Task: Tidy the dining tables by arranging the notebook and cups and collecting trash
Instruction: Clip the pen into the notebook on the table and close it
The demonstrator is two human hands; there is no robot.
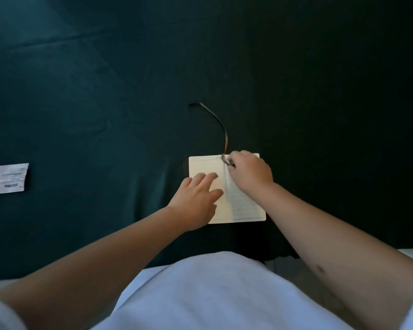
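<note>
Head camera view, looking down over a person's chest in a pale garment [208, 296] and along both bare forearms to a table draped in a dark green cloth [105, 103]. An open notebook [205, 167] lies flat on the cloth just beyond the near table edge, a little right of the middle of the frame, its cream pages facing up; the right-hand page shows faint ruled lines, and a dark cover edge shows along the left side. The left hand [196, 201] rests palm down on the lower part of the left page, fingers spread and relaxed, holding nothing, with the fingertips [210, 176] reaching toward the centre fold. The right hand [250, 173] sits over the upper part of the right page, fingers curled inward and pinched at the top of the spine; something small and dark shows at its fingertips, too blurred to identify, right where the ribbon meets the book. A thin ribbon bookmark [221, 126], brownish orange, rises from the top of the spine and curves away up and to the left across the cloth, ending in a dark tip well beyond the notebook. Far to the left, near the frame edge and well apart from the notebook, a small white paper slip [10, 178] with printed text lies flat on the cloth. The cloth shows soft creases in the upper left.
</note>
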